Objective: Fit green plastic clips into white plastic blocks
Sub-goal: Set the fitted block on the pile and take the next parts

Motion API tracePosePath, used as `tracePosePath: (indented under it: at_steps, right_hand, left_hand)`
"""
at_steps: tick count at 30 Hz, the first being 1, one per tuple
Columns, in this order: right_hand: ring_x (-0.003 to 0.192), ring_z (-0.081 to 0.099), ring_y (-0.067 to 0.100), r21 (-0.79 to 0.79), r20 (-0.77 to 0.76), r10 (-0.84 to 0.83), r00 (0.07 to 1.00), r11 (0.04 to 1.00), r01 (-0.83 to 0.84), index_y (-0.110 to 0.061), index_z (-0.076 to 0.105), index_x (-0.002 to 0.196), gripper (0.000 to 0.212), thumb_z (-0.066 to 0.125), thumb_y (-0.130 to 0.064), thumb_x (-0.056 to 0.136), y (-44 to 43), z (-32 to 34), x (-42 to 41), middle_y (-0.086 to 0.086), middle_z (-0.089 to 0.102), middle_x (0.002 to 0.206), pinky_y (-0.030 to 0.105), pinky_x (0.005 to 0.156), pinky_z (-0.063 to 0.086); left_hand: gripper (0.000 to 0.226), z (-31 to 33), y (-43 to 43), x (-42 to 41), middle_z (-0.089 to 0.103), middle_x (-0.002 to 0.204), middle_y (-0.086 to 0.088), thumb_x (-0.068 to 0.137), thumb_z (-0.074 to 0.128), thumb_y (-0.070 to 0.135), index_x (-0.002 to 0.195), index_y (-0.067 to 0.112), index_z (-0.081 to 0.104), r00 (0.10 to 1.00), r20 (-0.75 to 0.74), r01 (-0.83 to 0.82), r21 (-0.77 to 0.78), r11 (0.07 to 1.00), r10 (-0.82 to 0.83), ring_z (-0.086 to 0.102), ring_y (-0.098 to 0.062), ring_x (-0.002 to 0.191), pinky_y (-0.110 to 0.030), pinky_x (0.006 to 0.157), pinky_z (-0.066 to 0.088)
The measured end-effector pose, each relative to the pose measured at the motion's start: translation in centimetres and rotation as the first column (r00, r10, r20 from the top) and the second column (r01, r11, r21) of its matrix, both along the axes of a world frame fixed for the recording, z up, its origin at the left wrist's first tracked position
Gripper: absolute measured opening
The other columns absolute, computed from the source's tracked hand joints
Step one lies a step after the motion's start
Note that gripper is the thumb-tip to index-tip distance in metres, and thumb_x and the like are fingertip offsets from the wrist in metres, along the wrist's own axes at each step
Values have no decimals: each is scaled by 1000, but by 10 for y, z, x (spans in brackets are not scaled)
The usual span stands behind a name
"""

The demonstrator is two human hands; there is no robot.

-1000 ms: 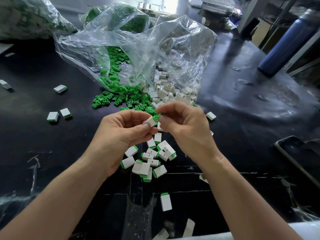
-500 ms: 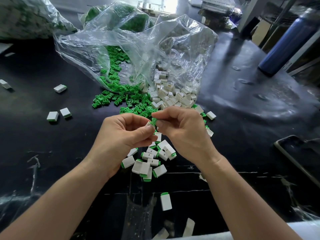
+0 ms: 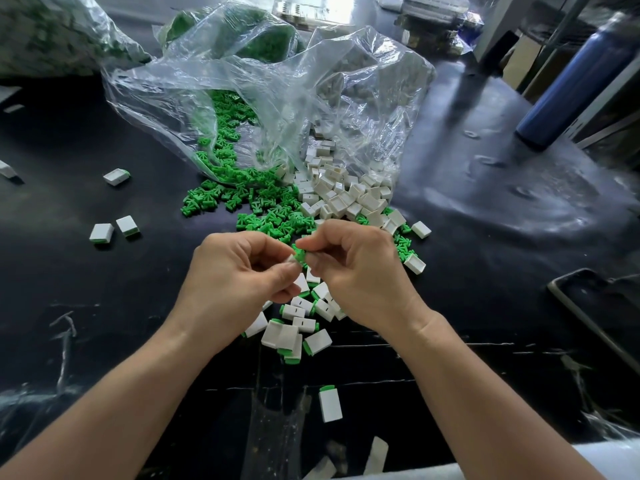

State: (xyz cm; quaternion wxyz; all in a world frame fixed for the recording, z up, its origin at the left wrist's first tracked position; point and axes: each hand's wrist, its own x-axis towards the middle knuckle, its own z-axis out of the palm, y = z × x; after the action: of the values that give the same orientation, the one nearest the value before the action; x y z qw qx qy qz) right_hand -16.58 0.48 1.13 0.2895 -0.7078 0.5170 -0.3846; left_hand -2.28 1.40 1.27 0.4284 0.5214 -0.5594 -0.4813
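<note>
My left hand (image 3: 239, 271) pinches a small white block (image 3: 290, 259) between thumb and fingers. My right hand (image 3: 360, 271) pinches a green clip (image 3: 299, 252) that meets the block's open end. Both hands hover over a heap of fitted blocks (image 3: 298, 323), white with green ends. Loose green clips (image 3: 249, 199) and empty white blocks (image 3: 343, 195) spill from clear plastic bags (image 3: 277, 91) just beyond my hands.
Fitted blocks lie apart at the left (image 3: 114, 230) and one (image 3: 330, 403) near the table's front edge. A blue bottle (image 3: 571, 84) stands at the far right. A dark tray (image 3: 595, 306) sits at the right edge. The table (image 3: 485, 202) is black and glossy.
Both hands have dropped slightly and drawn together. The green clip now sits at the mouth of the white block, which was held apart from it a second ago.
</note>
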Motion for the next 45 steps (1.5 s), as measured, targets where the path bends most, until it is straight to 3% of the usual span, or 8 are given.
tracePosePath:
  at_steps: [8, 18, 27, 29, 33, 35, 38, 45]
  right_hand:
    - [58, 52, -5, 21, -1, 13, 1000, 1000, -13, -7, 71, 88, 12, 65, 0, 81, 0, 2, -1, -18, 55, 69, 9, 58, 41]
    - [62, 52, -4, -2, 35, -25, 999, 1000, 25, -10, 70, 90, 13, 63, -2, 83, 0, 2, 0, -18, 56, 71, 8, 59, 39]
    - [59, 50, -5, 1, 13, -3, 1000, 1000, 3, -10, 70, 90, 12, 63, -3, 83, 1, 2, 0, -16, 55, 70, 9, 57, 37]
    - [60, 52, -3, 29, 54, -7, 999, 1000, 5, -14, 70, 86, 13, 63, -4, 83, 0, 3, -1, -16, 57, 68, 11, 58, 40]
    - [63, 57, 7, 96, 160, -14, 987, 995, -2, -32, 64, 76, 28, 62, -5, 84, 0, 5, -2, -11, 61, 66, 31, 63, 52]
    - [63, 57, 4, 75, 154, -16, 988, 997, 5, -29, 65, 78, 26, 62, -4, 84, 1, 5, 0, -12, 60, 67, 27, 61, 51]
    - [61, 54, -6, 17, 106, -32, 994, 999, 31, -15, 70, 86, 16, 62, -2, 83, 2, 3, 1, -18, 56, 67, 8, 58, 40]
    - [61, 54, -2, 42, 108, -21, 994, 999, 17, -12, 70, 87, 13, 63, -3, 82, 1, 4, 0, -15, 58, 66, 13, 60, 43]
  left_hand:
    - [9, 4, 0, 2, 67, 59, -15, 76, 69, -4, 72, 4, 68, 998, 65, 15, -16, 1000, -14, 66, -17, 51, -17, 49, 51]
    - [3, 6, -2, 1, 66, 56, -9, 77, 66, -4, 79, -2, 66, 987, -160, 26, 129, 991, -6, 64, -12, 49, -16, 47, 50]
    - [4, 5, -3, 2, 67, 57, -11, 77, 66, -2, 78, 1, 69, 991, -129, 35, 111, 993, -20, 64, -13, 49, -16, 47, 50]
    - [5, 5, -3, 2, 67, 57, -11, 77, 65, -2, 77, 1, 68, 989, -143, 44, 122, 992, -26, 63, -13, 49, -17, 47, 50]
    - [6, 8, -4, 3, 68, 60, -13, 70, 66, 2, 75, 3, 68, 970, -240, 73, 166, 983, -32, 64, -13, 50, -17, 48, 51]
    - [6, 7, -3, 2, 68, 59, -12, 72, 66, 0, 77, 2, 68, 974, -224, 66, 147, 987, -32, 64, -13, 50, -18, 49, 52]
    - [5, 5, -2, 1, 66, 56, -9, 77, 65, -2, 78, 2, 68, 986, -163, 46, 111, 993, -27, 63, -13, 49, -17, 48, 51]
    - [4, 5, -2, 0, 66, 56, -10, 76, 65, -3, 78, 0, 67, 980, -195, 47, 126, 991, -22, 64, -13, 49, -18, 48, 52]
